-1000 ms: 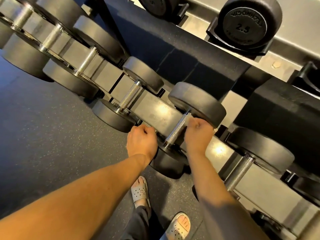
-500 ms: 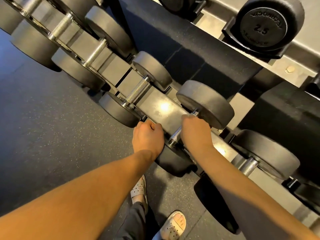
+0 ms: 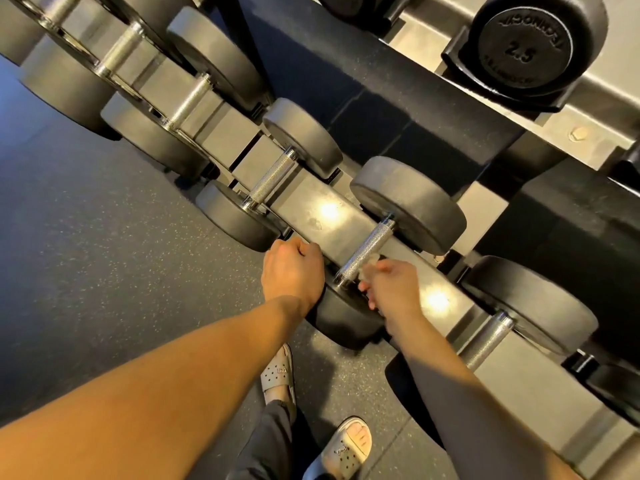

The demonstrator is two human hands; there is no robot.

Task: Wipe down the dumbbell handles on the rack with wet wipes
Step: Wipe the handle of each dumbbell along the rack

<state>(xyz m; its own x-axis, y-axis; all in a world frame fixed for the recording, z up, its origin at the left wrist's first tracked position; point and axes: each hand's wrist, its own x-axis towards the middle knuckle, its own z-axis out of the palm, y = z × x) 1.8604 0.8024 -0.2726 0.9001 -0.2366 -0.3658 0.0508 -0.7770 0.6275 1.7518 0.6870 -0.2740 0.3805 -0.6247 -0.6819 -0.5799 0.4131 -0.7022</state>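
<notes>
Right hand pinches a crumpled white wet wipe against the lower end of the knurled chrome handle of a black round-headed dumbbell, which lies on the grey metal rack. Left hand rests at the rack's front edge, fingers curled under; whether they grip anything cannot be told.

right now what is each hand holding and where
The right hand pinches a bunched wipe in its fingers, at the near end of the handle. The left hand is curled by the rack edge; any hold cannot be told.
</notes>
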